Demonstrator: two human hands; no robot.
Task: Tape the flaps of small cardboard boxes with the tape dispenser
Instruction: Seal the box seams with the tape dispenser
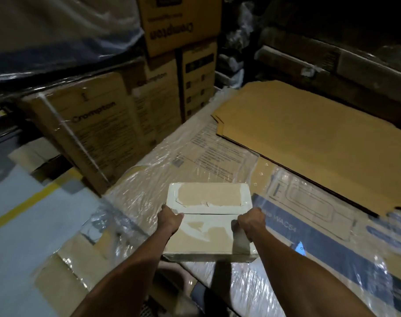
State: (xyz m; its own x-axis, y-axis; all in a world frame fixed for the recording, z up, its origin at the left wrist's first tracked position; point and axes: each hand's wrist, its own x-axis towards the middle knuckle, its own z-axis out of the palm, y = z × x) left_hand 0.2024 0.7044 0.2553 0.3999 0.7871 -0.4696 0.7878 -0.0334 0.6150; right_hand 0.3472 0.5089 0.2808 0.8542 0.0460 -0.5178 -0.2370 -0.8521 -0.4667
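The small cardboard box (pixel 208 221) overhangs the wrapped surface (pixel 149 170)'s near edge; left hand (pixel 168 217) and right hand (pixel 251 219) each grip 1 side, fingers curled.

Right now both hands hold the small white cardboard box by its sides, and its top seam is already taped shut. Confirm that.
Not quite. The head view shows both hands, left and right, holding the small white cardboard box by its sides, but the seam between the flaps is bare; only torn patches show.
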